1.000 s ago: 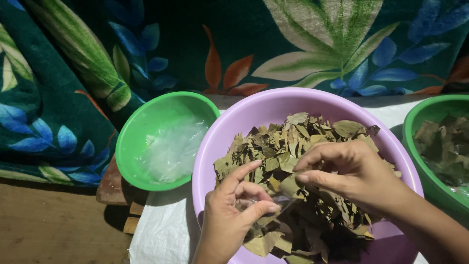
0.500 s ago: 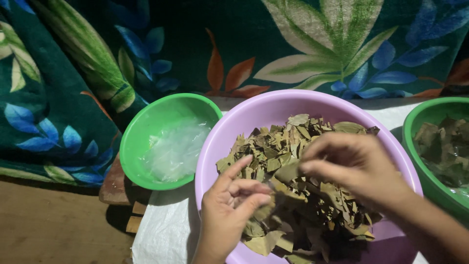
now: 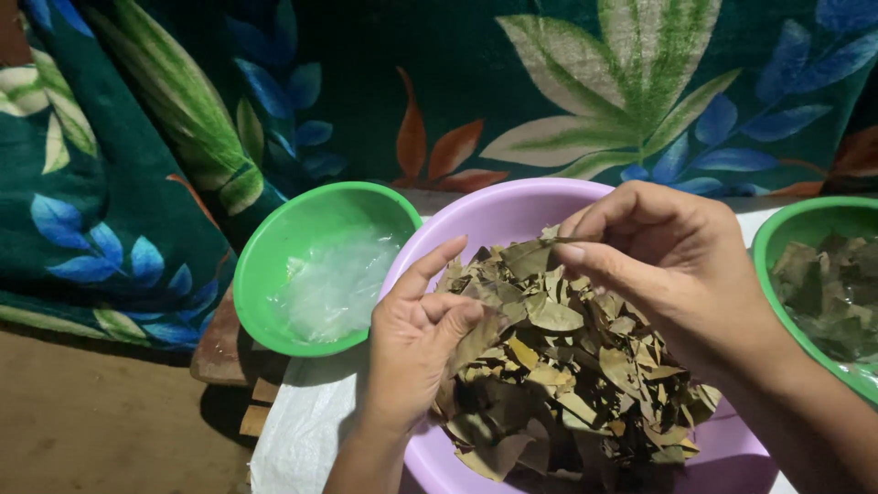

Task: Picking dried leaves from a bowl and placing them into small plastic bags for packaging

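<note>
A lilac plastic basin (image 3: 485, 220) holds a heap of dry brown-green leaves (image 3: 576, 384). My left hand (image 3: 416, 343) rests at the basin's near-left rim, fingers curled on the lower end of a long dry leaf (image 3: 480, 337). My right hand (image 3: 672, 265) hovers over the heap, thumb and fingers pinching the upper end of a leaf (image 3: 530, 256). Whether both hands hold the same leaf is unclear.
A green bowl (image 3: 265, 274) with clear plastic film inside stands left of the basin. Another green bowl (image 3: 786, 229) with dark leaves sits at the right edge. A white sack (image 3: 302, 430) lies under the basin. Leaf-patterned cloth (image 3: 137, 165) hangs behind; brown ground (image 3: 101, 421) at lower left.
My right hand has lifted and moved back over the heap, drawing a leaf up. My left hand has closed more tightly on a leaf near the rim.
</note>
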